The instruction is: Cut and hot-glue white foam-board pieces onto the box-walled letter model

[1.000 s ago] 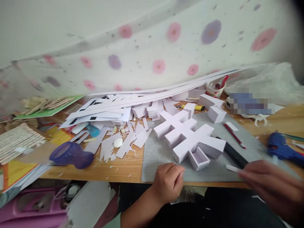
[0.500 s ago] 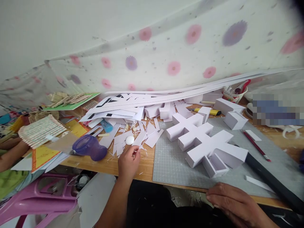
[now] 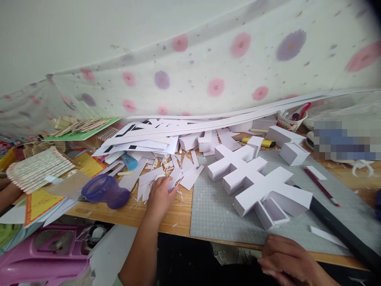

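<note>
My left hand (image 3: 160, 194) reaches onto a heap of white paper scraps (image 3: 154, 176) on the wooden table, left of the grey cutting mat (image 3: 214, 210). Its fingers curl down over the spot where a small white oval piece lay; that piece is hidden now. My right hand (image 3: 285, 260) rests at the table's front edge below the mat, fingers bent together, with nothing visible in it. A white foam-board model of crossed box shapes (image 3: 256, 182) lies on the mat between the two hands.
A purple container (image 3: 104, 192) lies left of my left hand. A long black bar (image 3: 336, 226), a white strip (image 3: 326, 234) and a red pen (image 3: 320, 186) lie at the right. Stick panels (image 3: 35, 169), a pink stool (image 3: 44, 254) and another person's arm (image 3: 6, 190) are at the left.
My left hand left the mat's front edge, moved left and forward onto the scraps and covered the white oval piece. My right hand dropped its white strip and settled at the table edge.
</note>
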The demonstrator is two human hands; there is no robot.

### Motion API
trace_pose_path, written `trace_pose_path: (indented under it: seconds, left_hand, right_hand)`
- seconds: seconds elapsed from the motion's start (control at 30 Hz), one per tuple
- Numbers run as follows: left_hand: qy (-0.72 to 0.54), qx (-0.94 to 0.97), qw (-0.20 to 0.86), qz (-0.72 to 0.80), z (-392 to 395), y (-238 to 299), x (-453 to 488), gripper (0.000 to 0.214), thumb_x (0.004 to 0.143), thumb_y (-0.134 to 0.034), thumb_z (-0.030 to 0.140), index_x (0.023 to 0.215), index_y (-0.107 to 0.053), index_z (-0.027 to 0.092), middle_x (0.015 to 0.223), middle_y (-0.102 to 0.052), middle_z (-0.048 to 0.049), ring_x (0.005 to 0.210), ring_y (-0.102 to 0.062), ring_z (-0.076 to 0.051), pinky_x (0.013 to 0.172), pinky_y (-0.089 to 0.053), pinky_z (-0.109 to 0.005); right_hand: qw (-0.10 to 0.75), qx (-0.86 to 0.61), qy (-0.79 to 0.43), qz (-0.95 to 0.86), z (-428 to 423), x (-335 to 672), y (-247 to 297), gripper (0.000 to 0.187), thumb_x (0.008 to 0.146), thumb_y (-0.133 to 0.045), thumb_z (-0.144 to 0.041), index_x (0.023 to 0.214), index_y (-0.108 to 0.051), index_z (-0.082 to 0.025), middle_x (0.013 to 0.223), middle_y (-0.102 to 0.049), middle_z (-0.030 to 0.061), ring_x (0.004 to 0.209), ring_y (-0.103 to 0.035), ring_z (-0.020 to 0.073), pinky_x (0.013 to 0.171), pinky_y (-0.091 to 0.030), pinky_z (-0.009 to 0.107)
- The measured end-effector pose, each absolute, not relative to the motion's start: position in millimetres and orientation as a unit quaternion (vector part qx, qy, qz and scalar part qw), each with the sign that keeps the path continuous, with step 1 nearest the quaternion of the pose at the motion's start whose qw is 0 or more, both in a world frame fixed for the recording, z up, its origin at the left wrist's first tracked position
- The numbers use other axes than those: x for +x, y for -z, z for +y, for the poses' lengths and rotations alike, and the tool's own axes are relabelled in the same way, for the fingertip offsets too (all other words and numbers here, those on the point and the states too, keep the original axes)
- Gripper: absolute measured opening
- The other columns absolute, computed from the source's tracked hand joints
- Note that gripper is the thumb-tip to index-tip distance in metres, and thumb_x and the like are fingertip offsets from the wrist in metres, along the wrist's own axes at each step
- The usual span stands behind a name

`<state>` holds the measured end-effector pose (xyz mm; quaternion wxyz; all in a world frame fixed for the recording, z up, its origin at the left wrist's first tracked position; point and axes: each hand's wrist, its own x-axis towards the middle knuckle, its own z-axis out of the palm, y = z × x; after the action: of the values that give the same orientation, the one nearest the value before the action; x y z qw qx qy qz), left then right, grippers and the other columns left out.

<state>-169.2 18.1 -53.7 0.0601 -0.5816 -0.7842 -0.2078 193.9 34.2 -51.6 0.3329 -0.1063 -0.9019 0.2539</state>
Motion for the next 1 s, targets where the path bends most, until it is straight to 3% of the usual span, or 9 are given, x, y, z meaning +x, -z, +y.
trace_pose_path:
  seconds: [0.27, 0.47, 0.63, 0.73, 0.87, 1.0]
  left_hand:
    - [0.163, -0.638, 0.049, -0.751, 39, 42, -143, 0.023, 0.079, -0.062, 0.025, 0.102, -0.063, 0.020, 0.106, -0.064, -0.0068, 0.102, -0.057, -0.025, 0.092, -0.045, -0.038]
    - [0.124, -0.649, 0.056, -0.748, 62, 31, -132, 0.026, 0.077, -0.065, 0.029, 0.100, -0.064, 0.018, 0.103, -0.063, -0.0099, 0.101, -0.055, -0.027, 0.091, -0.043, -0.040]
    - [0.094, -0.643, 0.058, -0.758, 58, 34, -130, 0.018, 0.073, -0.070, 0.036, 0.074, -0.064, 0.019, 0.088, -0.061, -0.0071, 0.094, -0.056, -0.027, 0.083, -0.044, -0.038]
    - [0.094, -0.629, 0.061, -0.769, 50, 35, -135, 0.013, 0.078, -0.064, 0.032, 0.077, -0.063, 0.019, 0.089, -0.061, -0.0068, 0.091, -0.056, -0.026, 0.080, -0.044, -0.036]
    - [0.100, -0.602, 0.063, -0.790, 49, 34, -149, 0.012, 0.081, -0.059, 0.029, 0.086, -0.063, 0.019, 0.095, -0.063, -0.0084, 0.092, -0.057, -0.027, 0.080, -0.044, -0.038]
    - [0.104, -0.609, 0.034, -0.786, 59, 31, -161, 0.016, 0.078, -0.063, 0.029, 0.093, -0.063, 0.021, 0.101, -0.065, -0.0052, 0.098, -0.058, -0.023, 0.087, -0.044, -0.033]
  right_hand:
    - [0.343, -0.116, -0.247, -0.899, 35, 197, 64, 0.036, 0.097, -0.042, -0.030, 0.063, -0.050, -0.020, 0.053, -0.054, 0.0000, 0.049, -0.053, 0.0117, 0.048, -0.041, 0.021]
    - [0.330, -0.125, -0.275, -0.894, 36, 199, 54, 0.020, 0.094, -0.050, -0.033, 0.088, -0.066, -0.022, 0.068, -0.067, 0.0040, 0.061, -0.065, 0.0145, 0.059, -0.051, 0.022]
    - [0.328, -0.145, -0.292, -0.886, 36, 204, 54, 0.017, 0.092, -0.051, -0.028, 0.098, -0.067, -0.025, 0.076, -0.071, 0.0051, 0.065, -0.068, 0.0158, 0.061, -0.054, 0.022]
    - [0.307, -0.128, -0.285, -0.899, 37, 205, 57, 0.018, 0.092, -0.050, -0.022, 0.102, -0.065, -0.023, 0.081, -0.071, 0.0064, 0.069, -0.068, 0.0164, 0.063, -0.055, 0.024]
    - [0.281, -0.106, -0.276, -0.913, 39, 203, 63, 0.016, 0.090, -0.049, -0.011, 0.089, -0.062, -0.021, 0.074, -0.068, 0.0040, 0.065, -0.064, 0.0140, 0.059, -0.050, 0.022]
    - [0.317, -0.113, -0.239, -0.911, 37, 198, 66, 0.021, 0.088, -0.049, -0.009, 0.071, -0.053, -0.020, 0.062, -0.059, 0.0004, 0.054, -0.057, 0.0111, 0.050, -0.043, 0.020]
